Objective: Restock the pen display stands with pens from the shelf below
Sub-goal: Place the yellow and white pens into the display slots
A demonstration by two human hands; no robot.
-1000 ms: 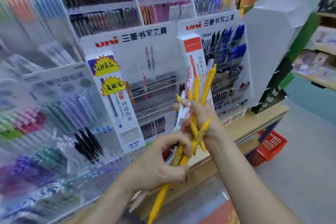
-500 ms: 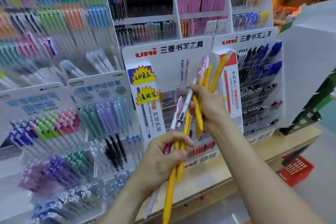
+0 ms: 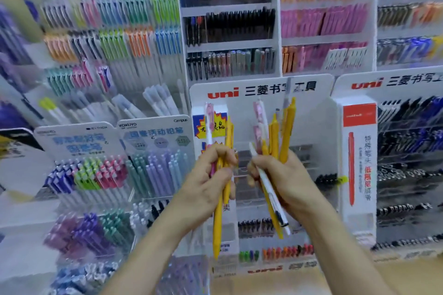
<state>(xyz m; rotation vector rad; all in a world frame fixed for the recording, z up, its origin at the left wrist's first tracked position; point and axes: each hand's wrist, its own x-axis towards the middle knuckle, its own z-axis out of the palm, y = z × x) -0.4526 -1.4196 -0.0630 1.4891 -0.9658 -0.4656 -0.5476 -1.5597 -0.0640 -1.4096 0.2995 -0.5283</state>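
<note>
- Left hand: fingers curled round a small bunch of yellow plastic pens plus one pink-and-white pen, held near upright.
- Right hand: gripping a larger fan of yellow and pink pens; a slim white pen slants down across the palm.
- The hands are close together, a narrow gap between them, both in front of the white "uni" display stand.
- Row of small coloured pens along that stand's bottom tier.
- Second white "uni" stand just to the right, packed with dark and blue pens.
- Kokuyo stand of pastel pencils to the left.
- Light wooden shelf top under the stands.
</note>
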